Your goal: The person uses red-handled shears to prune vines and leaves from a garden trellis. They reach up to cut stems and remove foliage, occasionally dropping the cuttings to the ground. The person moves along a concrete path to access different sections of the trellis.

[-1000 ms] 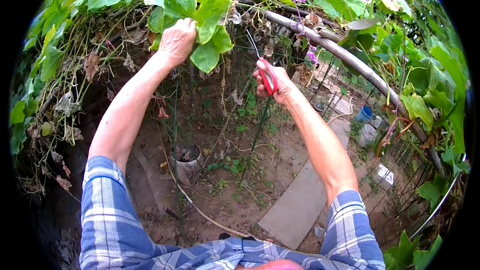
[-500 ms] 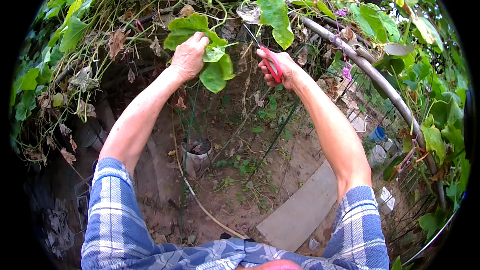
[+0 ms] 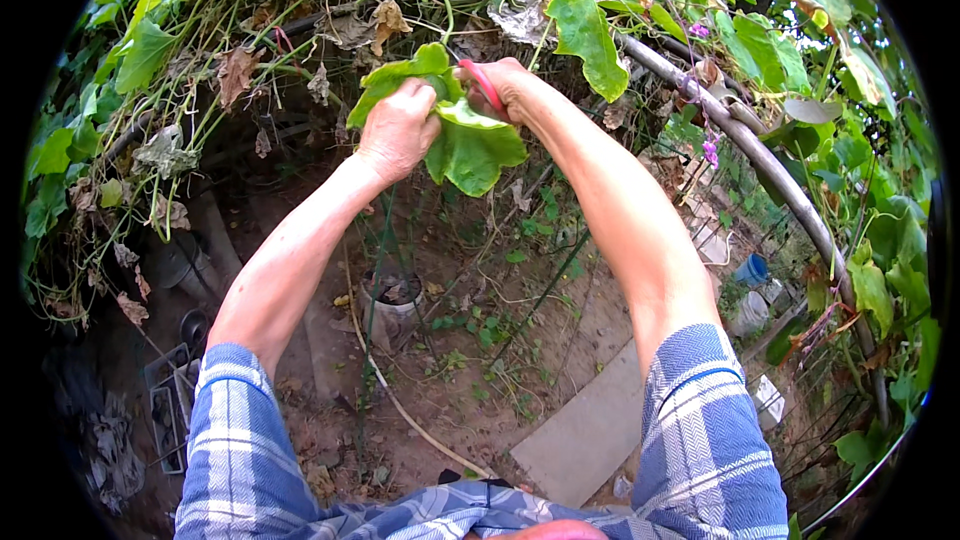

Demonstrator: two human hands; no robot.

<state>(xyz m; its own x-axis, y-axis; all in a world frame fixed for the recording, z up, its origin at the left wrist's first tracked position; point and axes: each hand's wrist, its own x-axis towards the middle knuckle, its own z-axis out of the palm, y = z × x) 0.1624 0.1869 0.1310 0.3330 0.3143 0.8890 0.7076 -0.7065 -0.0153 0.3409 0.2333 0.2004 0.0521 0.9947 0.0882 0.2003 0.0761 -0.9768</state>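
My left hand (image 3: 400,130) is closed round the green leaves (image 3: 475,150) of a climbing vine, their broad blades spreading to both sides of the fist. Close on its right, my right hand (image 3: 508,88) grips a pair of scissors (image 3: 482,86) by the red handles. The blades point up and left, by the stem (image 3: 447,15) above the leaves. Leaf and fingers cover part of them, so whether they touch the stem cannot be seen.
Tangled stems and dry brown leaves (image 3: 237,78) hang along the far side. A bent pole (image 3: 740,130) arches down on the right. Below lie a bucket (image 3: 393,305), a pale hose (image 3: 385,385) and a grey board (image 3: 590,430). A blue container (image 3: 752,268) stands at right.
My right hand has brought the scissors left, up to the leaves in my left hand. The left hand has shifted slightly right and down, and the held leaves have turned.
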